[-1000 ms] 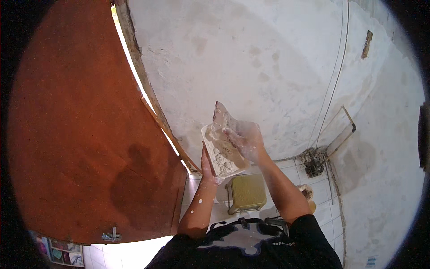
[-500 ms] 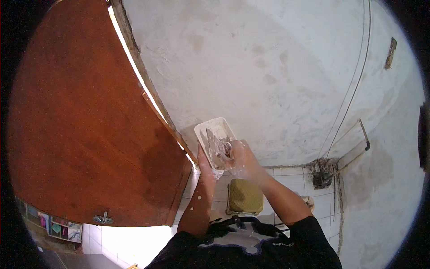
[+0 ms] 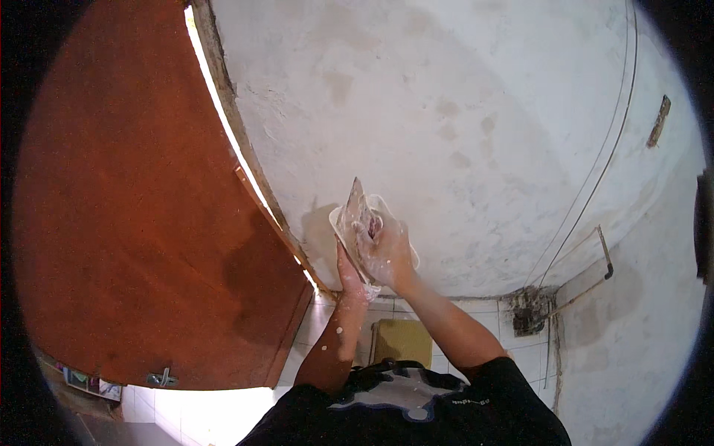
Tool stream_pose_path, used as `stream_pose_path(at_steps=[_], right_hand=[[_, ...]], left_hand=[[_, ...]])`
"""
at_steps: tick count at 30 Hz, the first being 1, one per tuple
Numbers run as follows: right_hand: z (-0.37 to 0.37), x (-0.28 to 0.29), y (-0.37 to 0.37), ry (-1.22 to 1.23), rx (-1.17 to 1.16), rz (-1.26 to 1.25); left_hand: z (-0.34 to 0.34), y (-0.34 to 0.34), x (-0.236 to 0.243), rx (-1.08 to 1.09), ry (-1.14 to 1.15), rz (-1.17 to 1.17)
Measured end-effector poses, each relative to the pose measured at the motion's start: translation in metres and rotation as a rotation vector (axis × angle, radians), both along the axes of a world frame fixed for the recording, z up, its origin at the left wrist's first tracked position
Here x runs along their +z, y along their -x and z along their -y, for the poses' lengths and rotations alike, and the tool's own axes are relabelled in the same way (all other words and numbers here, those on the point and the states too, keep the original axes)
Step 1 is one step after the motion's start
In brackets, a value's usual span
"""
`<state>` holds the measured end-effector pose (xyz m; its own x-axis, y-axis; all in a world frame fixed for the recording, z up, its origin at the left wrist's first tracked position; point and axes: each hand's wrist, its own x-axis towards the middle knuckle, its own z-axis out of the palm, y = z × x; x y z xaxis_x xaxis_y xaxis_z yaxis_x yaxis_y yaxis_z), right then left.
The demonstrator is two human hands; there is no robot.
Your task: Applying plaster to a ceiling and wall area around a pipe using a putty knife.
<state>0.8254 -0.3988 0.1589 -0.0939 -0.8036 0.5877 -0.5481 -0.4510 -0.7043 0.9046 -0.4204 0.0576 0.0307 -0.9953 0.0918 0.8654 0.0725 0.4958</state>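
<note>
My left hand point(image 3: 349, 273) is closed on the lower edge of a shallow white tray point(image 3: 335, 218), held up in front of the wall. Gripped in my right hand point(image 3: 394, 256) is a plastering trowel point(image 3: 355, 199), its pointed blade aimed upward across the tray. White paste coats the blade and the right fingers, and a lump of it clings by my left wrist. The trowel and right hand hide most of the tray's inside, so I cannot tell how much paste it holds.
A patchy white plastered wall point(image 3: 476, 97) stands ahead, with a reddish-brown door point(image 3: 149, 193) at the left. Below my arms lies an olive-yellow block-shaped object point(image 3: 403, 338) on the tiled floor. A thin pipe point(image 3: 605, 249) juts from the right wall near a dark corner hole point(image 3: 528, 320).
The trowel has risen and turned, its tip now sticking up past the tray's top edge. My right hand has turned with it. The view has tilted slightly upward.
</note>
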Motion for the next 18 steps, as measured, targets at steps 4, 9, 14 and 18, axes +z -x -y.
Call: stream_pose_path(at_steps=[4,9,14,18], right_hand=[[0.010,0.010,-0.001,-0.368,0.212,0.018],[0.035,-0.004,0.011,-0.177,0.204,-0.199],[0.072,0.021,0.006,-0.163,0.222,-0.005],[0.076,0.028,-0.020,-0.119,0.146,0.223]], left_hand=[[0.032,-0.020,-0.011,-0.183,0.190,-0.200],[0.040,-0.023,0.025,0.108,-0.012,-0.012],[0.059,-0.021,0.027,-0.032,0.052,-0.197],[0.071,-0.012,0.009,0.055,0.045,-0.010]])
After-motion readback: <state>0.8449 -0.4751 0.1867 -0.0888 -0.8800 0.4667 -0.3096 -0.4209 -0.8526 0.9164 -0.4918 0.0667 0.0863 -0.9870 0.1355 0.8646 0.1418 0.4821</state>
